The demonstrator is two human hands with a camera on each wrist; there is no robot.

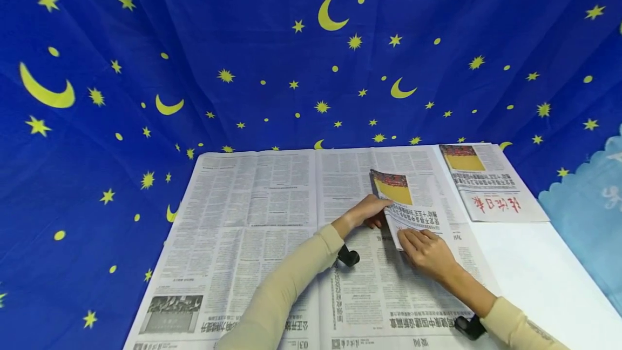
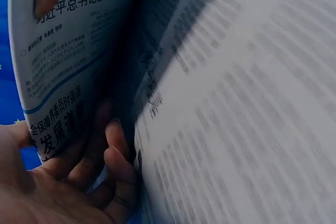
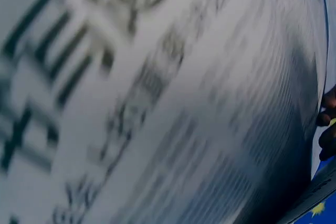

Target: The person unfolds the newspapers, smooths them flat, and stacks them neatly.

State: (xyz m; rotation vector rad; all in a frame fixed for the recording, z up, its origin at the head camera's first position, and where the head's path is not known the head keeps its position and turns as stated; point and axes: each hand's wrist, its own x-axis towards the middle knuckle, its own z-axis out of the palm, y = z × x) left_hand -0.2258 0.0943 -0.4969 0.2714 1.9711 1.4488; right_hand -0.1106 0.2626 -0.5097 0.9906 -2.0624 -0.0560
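A folded newspaper (image 1: 421,215) with a red and yellow picture is tilted up at its left edge, above an opened newspaper sheet (image 1: 262,215). My left hand (image 1: 368,211) grips that left edge, thumb on top. In the left wrist view, the left hand's fingers (image 2: 121,174) curl beneath the folded newspaper (image 2: 58,72). Nearer to me, my right hand (image 1: 428,254) holds the lower edge with bent fingers over it. Large blurred print fills most of the right wrist view, with some fingertips (image 3: 328,124) at its right edge.
Another folded newspaper (image 1: 495,185) lies at the back right of the white table (image 1: 549,274). Blue cloth (image 1: 272,58) with yellow moons and stars hangs behind and at the left. A light blue patch (image 1: 590,199) borders the right side.
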